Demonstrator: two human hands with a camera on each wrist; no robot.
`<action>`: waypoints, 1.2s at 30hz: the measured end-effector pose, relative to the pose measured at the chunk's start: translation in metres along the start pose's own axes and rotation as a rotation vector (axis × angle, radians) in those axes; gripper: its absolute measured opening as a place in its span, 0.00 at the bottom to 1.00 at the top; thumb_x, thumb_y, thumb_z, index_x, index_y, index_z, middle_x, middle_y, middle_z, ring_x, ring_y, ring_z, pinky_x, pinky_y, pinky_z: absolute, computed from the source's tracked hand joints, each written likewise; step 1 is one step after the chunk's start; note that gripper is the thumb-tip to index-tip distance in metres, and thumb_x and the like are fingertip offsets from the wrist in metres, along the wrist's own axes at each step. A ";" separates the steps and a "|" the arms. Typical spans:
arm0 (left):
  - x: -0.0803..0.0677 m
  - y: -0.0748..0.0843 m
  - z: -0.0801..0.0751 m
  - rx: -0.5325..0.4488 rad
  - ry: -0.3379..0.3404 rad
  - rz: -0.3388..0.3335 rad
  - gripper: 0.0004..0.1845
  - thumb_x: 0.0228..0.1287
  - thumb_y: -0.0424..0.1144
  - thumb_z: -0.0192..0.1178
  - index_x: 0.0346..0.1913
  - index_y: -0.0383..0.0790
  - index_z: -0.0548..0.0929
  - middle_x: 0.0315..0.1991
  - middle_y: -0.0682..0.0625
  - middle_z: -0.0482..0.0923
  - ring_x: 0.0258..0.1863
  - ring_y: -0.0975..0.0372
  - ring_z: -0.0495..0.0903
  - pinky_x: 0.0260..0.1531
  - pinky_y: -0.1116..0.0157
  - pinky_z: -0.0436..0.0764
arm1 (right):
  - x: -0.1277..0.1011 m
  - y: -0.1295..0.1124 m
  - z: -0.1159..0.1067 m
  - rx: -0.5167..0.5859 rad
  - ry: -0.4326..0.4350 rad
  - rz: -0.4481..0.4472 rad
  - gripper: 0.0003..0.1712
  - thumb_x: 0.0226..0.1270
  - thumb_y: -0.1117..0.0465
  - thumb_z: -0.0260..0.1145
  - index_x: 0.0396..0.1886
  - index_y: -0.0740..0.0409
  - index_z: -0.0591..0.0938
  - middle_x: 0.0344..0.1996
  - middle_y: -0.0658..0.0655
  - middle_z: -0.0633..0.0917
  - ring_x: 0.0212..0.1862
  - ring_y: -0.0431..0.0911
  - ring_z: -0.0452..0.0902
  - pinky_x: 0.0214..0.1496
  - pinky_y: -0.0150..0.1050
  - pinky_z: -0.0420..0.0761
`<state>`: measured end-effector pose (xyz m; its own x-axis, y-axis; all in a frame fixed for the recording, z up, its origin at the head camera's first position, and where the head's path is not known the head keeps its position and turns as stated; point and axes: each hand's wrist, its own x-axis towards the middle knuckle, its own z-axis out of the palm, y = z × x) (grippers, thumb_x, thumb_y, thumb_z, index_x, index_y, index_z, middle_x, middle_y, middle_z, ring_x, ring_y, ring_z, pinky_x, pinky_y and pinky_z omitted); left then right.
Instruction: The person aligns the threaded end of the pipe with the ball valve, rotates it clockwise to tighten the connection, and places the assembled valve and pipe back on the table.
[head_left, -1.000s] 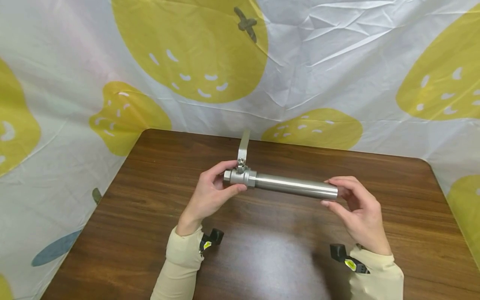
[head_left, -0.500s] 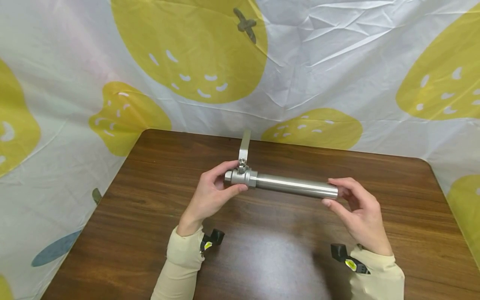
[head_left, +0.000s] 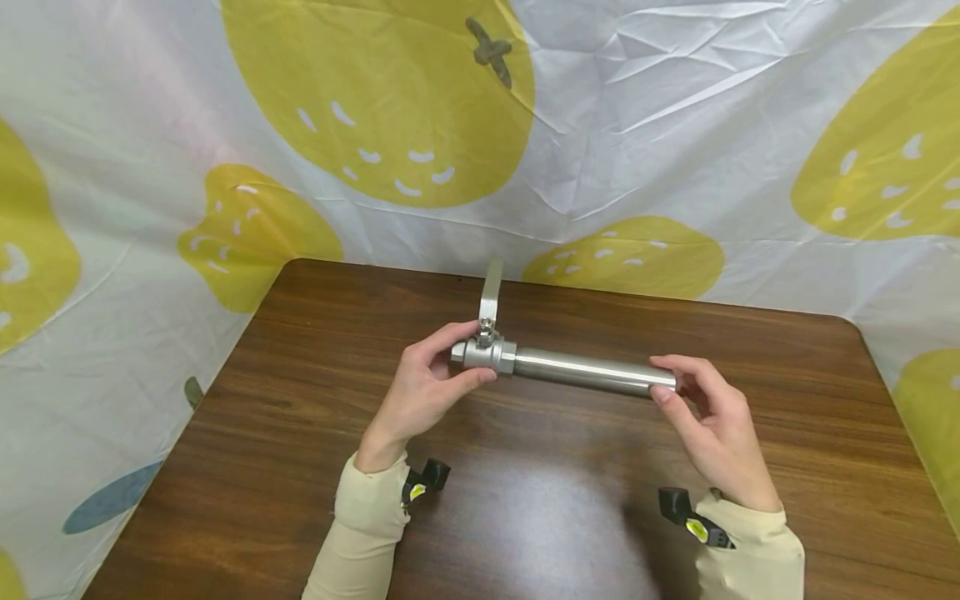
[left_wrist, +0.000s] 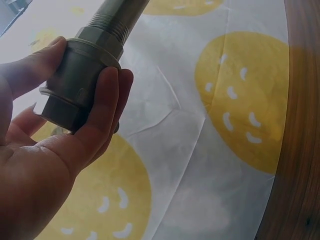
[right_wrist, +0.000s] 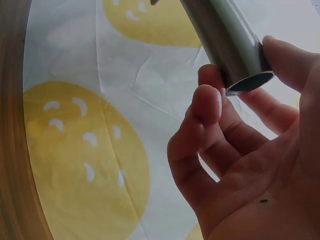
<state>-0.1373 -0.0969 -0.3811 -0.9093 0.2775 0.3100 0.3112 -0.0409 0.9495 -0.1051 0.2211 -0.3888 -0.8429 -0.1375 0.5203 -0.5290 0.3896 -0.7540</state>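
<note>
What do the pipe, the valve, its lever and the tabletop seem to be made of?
Pipe: metal, probably steel, smooth and satin, with a long bright highlight.
Valve: metal, matte grey, perhaps cast, judging by its duller surface.
Lever: likely metal, a flat silvery strip.
Tabletop: wood or wood-look laminate; brown grain, soft sheen.

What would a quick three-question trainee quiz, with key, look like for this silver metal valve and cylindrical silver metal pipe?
1. True or false: the left hand grips the flat-levered silver metal valve.
2. Fill in: the left wrist view shows ____ on the cylindrical silver metal pipe where it meets the valve.
3. At the right hand, the pipe's end is: A) capped; B) open and hollow; C) bent.

Key: 1. True. 2. Threads. 3. B.
</note>
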 end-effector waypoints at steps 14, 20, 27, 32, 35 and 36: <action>0.000 0.001 -0.001 -0.021 0.027 0.010 0.29 0.51 0.20 0.68 0.59 0.27 0.74 0.53 0.32 0.75 0.43 0.63 0.78 0.40 0.73 0.82 | 0.000 0.000 0.002 0.095 -0.014 -0.001 0.34 0.44 0.89 0.66 0.56 0.75 0.73 0.43 0.44 0.79 0.37 0.34 0.76 0.42 0.23 0.77; -0.001 0.001 -0.003 -0.020 0.019 0.014 0.28 0.52 0.21 0.68 0.59 0.27 0.74 0.53 0.33 0.75 0.43 0.62 0.78 0.39 0.72 0.82 | 0.000 0.003 0.005 0.114 0.040 -0.085 0.37 0.35 0.94 0.65 0.52 0.79 0.73 0.44 0.46 0.80 0.38 0.35 0.77 0.43 0.21 0.78; -0.001 0.002 -0.005 -0.018 0.009 0.027 0.28 0.51 0.20 0.68 0.59 0.26 0.74 0.53 0.32 0.75 0.42 0.62 0.78 0.39 0.72 0.82 | 0.000 0.009 0.004 0.156 0.052 -0.119 0.32 0.34 0.93 0.66 0.47 0.80 0.74 0.38 0.47 0.81 0.37 0.37 0.75 0.43 0.22 0.77; -0.002 0.002 -0.006 -0.016 0.009 0.031 0.28 0.52 0.22 0.69 0.58 0.26 0.74 0.53 0.33 0.75 0.43 0.62 0.77 0.40 0.72 0.82 | 0.004 0.005 0.004 0.196 0.064 -0.180 0.26 0.40 0.87 0.71 0.44 0.82 0.75 0.40 0.51 0.82 0.38 0.38 0.73 0.44 0.24 0.76; -0.003 0.001 -0.005 -0.019 0.009 0.032 0.28 0.52 0.23 0.69 0.58 0.26 0.74 0.53 0.32 0.75 0.43 0.62 0.78 0.40 0.72 0.82 | 0.007 -0.002 0.005 0.295 0.079 -0.240 0.23 0.44 0.81 0.73 0.42 0.84 0.75 0.44 0.58 0.83 0.41 0.41 0.75 0.45 0.25 0.77; -0.003 0.002 -0.005 -0.020 0.010 0.032 0.28 0.52 0.23 0.69 0.58 0.26 0.74 0.53 0.32 0.75 0.43 0.62 0.78 0.40 0.72 0.82 | 0.008 -0.005 0.005 0.325 0.084 -0.256 0.23 0.46 0.79 0.74 0.42 0.85 0.75 0.45 0.60 0.83 0.42 0.41 0.75 0.45 0.25 0.77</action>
<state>-0.1358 -0.1024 -0.3802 -0.9016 0.2662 0.3409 0.3349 -0.0691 0.9397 -0.1099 0.2139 -0.3829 -0.6760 -0.1123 0.7283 -0.7356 0.0433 -0.6761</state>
